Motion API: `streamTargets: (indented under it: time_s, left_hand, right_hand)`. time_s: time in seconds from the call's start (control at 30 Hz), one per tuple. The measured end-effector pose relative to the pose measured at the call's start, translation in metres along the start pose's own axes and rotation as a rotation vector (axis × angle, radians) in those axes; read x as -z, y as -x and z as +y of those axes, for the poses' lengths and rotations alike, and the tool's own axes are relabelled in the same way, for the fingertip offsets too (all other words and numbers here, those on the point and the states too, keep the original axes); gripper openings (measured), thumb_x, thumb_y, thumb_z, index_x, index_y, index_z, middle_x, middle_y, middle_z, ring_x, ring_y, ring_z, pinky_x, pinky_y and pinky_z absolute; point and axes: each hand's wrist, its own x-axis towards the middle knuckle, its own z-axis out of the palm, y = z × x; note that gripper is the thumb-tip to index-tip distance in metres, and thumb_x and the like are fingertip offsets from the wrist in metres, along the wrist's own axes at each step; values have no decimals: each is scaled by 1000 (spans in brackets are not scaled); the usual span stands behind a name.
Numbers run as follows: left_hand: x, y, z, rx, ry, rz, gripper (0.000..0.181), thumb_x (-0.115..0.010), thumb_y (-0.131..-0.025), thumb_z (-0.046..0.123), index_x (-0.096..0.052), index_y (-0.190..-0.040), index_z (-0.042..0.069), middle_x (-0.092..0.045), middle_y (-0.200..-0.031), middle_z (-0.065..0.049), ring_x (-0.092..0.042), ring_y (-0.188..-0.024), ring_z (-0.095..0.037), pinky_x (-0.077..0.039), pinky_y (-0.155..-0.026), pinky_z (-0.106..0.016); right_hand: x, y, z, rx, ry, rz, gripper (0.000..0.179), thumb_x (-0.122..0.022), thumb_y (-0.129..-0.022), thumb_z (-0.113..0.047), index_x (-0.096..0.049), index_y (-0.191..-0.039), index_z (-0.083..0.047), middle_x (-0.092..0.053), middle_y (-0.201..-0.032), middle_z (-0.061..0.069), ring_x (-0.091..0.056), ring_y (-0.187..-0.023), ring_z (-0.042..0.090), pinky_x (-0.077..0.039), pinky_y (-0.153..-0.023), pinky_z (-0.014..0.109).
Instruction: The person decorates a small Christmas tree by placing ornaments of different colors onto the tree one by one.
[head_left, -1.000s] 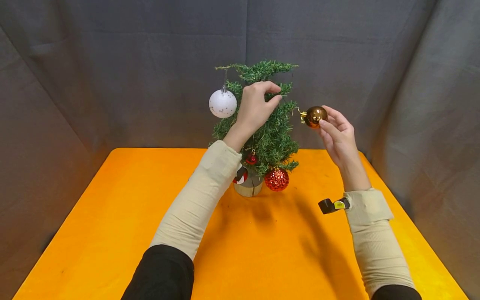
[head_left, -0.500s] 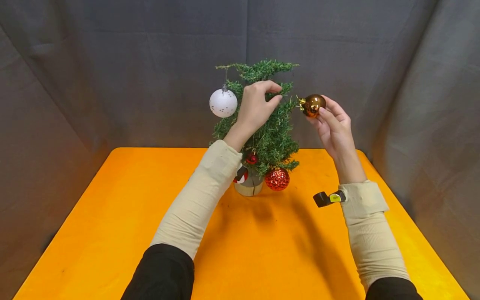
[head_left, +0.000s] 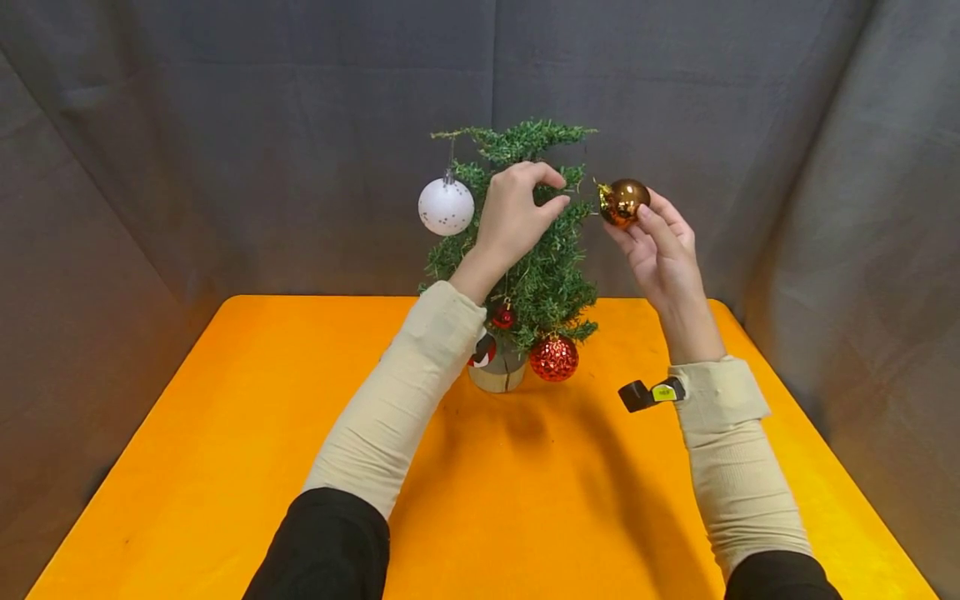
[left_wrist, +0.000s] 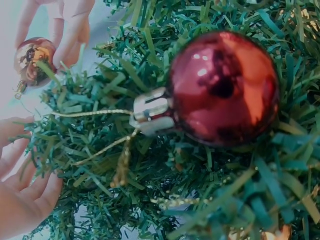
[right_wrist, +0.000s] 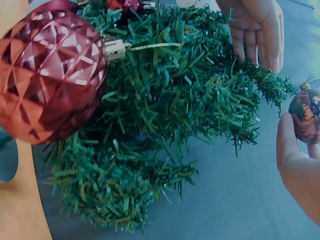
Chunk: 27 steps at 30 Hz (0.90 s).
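Observation:
A small green Christmas tree (head_left: 551, 267) stands on the table, hung with baubles. In the head view, my right hand (head_left: 667, 258) pinches a shiny bronze-gold bauble (head_left: 628, 202) between thumb and fingers, its gold cap pointing left at the tree's right side. My left hand (head_left: 517, 208) reaches across the tree's front, thumb and index finger bent towards each other with a gap between. In the right wrist view, the fingers of the left hand (right_wrist: 257, 37) lie along a branch tip close to the bauble (right_wrist: 305, 115). The left wrist view also has the bauble (left_wrist: 35, 61) beside a branch.
A white speckled bauble (head_left: 446, 207) hangs from the upper left branch. A faceted red bauble (head_left: 554, 358) hangs low on the right, near a small red one (head_left: 503, 317). The tree's base stands towards the back of the orange table (head_left: 300, 350). Grey cloth (head_left: 300, 167) encloses it.
My right hand has lifted the bronze-gold bauble up and a little left, closer to the tree's branch tips. The left hand has barely shifted.

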Motion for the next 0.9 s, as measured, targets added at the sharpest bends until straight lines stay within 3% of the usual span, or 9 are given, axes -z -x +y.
streamTargets:
  time_s: [0.2,0.37,0.47,0.57,0.7,0.8,0.9]
  left_hand:
    - [-2,-1,2,24,-62,-36,22,-67,-82,21,-68,-98,7,-61,-104,-4,-51,-103,-17,-38,-88,-22]
    - [-1,-3,2,55,-2,-69,20,-55,-89,16,-68,-100,5,-60,-108,-5,-49,-106,-17,-34,-91,-20]
    - [-1,-3,2,52,56,-39,21,-51,-91,13,-67,-100,3,-60,-105,-7,-50,-104,-18,-34,-91,-21]
    - [0,-1,3,37,68,34,20,-53,-90,15,-67,-99,4,-59,-102,-6,-50,-101,-17,-34,-89,-20]
    - [0,1,6,-8,63,122,16,-57,-88,15,-68,-95,5,-59,-93,-5,-52,-85,-15,-39,-75,-19]
    - [0,0,7,-9,142,83,17,-56,-88,14,-66,-96,3,-62,-88,-6,-52,-71,-12,-40,-64,-19]
    - [0,-2,4,33,240,-4,20,-54,-90,13,-64,-102,1,-64,-88,-7,-55,-68,-11,-41,-61,-18]
  right_hand:
    - [-4,0,3,-13,-1,2,27,-56,-84,7,-48,-110,10,-52,-110,23,-54,-99,32,-44,-84,39]
    - [-5,1,5,-20,-7,-22,28,-55,-84,7,-48,-110,10,-52,-111,24,-54,-99,32,-44,-84,39]
    - [-5,1,5,-26,-15,-30,28,-56,-84,6,-48,-111,10,-53,-110,24,-54,-98,32,-45,-84,39]
    - [-5,1,6,-35,-18,-31,29,-56,-84,6,-48,-111,10,-52,-110,23,-54,-99,32,-44,-84,39]
    - [-5,1,7,-49,-15,-23,29,-57,-84,5,-48,-111,10,-52,-111,23,-54,-100,32,-43,-85,39]
    - [-5,0,7,-55,-17,-18,30,-58,-84,4,-48,-111,9,-52,-111,23,-53,-101,31,-43,-85,40]
    - [-6,0,8,-58,-20,-16,31,-58,-84,4,-47,-112,9,-52,-111,23,-53,-101,31,-43,-86,40]
